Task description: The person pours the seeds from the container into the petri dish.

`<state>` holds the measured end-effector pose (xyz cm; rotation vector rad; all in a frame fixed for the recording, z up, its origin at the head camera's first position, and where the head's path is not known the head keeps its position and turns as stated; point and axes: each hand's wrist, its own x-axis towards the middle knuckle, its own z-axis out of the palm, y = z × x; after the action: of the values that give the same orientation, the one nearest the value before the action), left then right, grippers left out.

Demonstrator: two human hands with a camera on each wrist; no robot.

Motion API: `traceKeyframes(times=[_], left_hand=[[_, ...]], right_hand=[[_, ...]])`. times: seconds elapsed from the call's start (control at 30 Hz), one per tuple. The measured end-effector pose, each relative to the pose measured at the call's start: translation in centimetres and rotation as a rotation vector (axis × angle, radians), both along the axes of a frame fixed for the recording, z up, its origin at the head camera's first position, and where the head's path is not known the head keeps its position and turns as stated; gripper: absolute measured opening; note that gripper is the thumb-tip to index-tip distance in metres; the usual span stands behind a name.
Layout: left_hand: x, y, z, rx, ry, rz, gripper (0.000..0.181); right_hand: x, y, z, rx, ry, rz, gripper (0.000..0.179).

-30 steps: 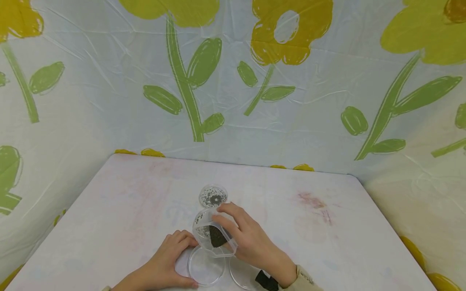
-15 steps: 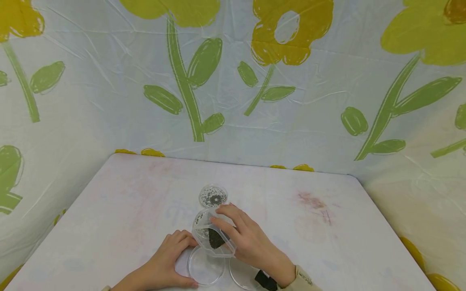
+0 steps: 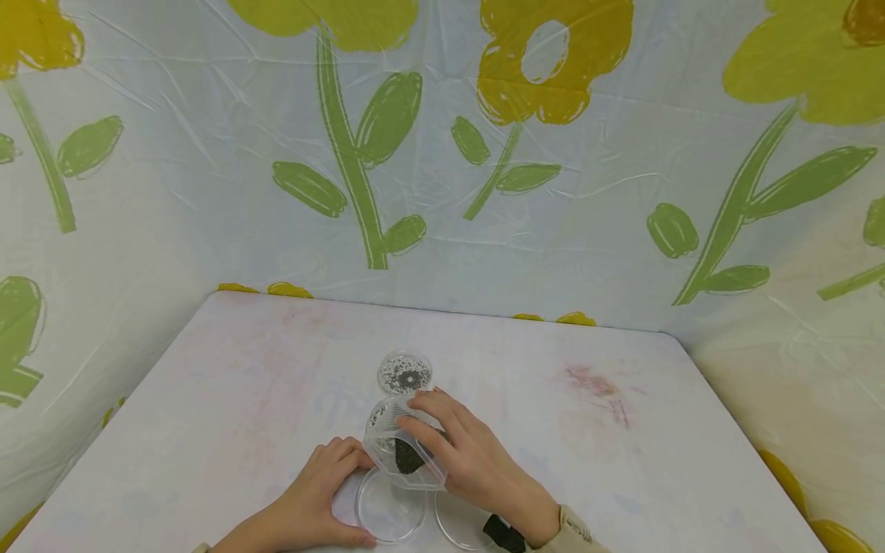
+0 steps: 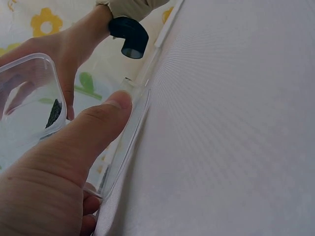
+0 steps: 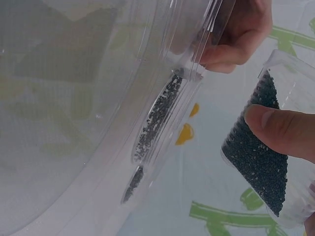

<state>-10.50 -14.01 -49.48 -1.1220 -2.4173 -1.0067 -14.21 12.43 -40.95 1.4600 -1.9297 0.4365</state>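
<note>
My right hand (image 3: 470, 453) grips a clear plastic tub (image 3: 415, 478), tilted, with black seeds (image 5: 261, 147) heaped in one corner. The seeds have a few pale specks and look like black sesame. In the head view the tub hangs over a round clear dish (image 3: 378, 418) holding black and white bits, partly hidden behind it. My left hand (image 3: 311, 491) holds the nearer clear petri dish (image 3: 392, 507) on the table, thumb on the near side and fingers on the far side. In the left wrist view its thumb (image 4: 110, 115) presses the dish's edge.
Farther back stands another round dish (image 3: 405, 372) with white and black bits and a dark patch. A clear dish (image 3: 459, 522) lies right of the left hand's dish, partly under the right wrist. Flowered cloth (image 3: 442, 230) rises behind the pale table (image 3: 276, 384).
The tub in my right hand has shifted slightly left and down, and the dark seeds in it show a little lower. My left hand has stayed in place on the petri dish.
</note>
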Motion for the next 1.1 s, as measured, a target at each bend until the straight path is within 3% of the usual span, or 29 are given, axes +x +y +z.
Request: traceKeyframes(times=[0.57, 1.1], left_hand=[[-0.04, -0.04, -0.08, -0.017, 0.005, 0.009, 0.068], [0.09, 0.00, -0.06, -0.025, -0.054, 0.038, 0.073]], right_hand=[[0.17, -0.27, 0.12, -0.003, 0.041, 0.014, 0.056], [0.53, -0.47, 0.61, -0.025, 0.115, 0.010, 0.036]])
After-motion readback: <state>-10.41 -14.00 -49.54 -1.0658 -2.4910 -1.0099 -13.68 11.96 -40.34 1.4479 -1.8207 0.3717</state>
